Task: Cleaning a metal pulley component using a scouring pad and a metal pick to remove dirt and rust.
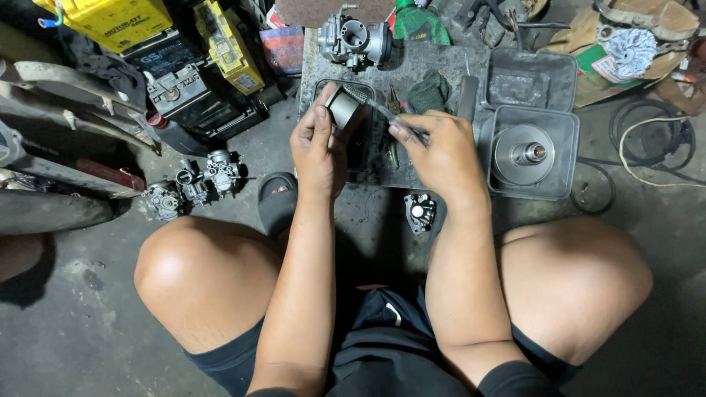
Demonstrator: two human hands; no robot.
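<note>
Fingers of the left hand (318, 147) pinch a small grey metal cylinder (343, 107) between thumb and forefinger; remaining fingers curl behind it. Fingers of the right hand (440, 151) press together on a thin needle-like rod (382, 112). The cylinder sits at the left fingertips, above a dark tray (353, 151); its long axis runs from about 7 to 1 o'clock, open end toward 1. The rod runs from about 4 to 10 o'clock, tip toward the cylinder; whether it touches, cannot tell.

Surroundings: carburetor body (354, 40) at 12 o'clock on a grey mat (426, 62); green rag (429, 92) just beyond the right knuckles; round pulley part (523, 153) in a square tray at 3 o'clock; three small carburetors (193, 184) on the floor at 9 o'clock; a small cover plate (419, 212) under the right wrist.

Both forearms rise between bare knees, wrists bent inward.
</note>
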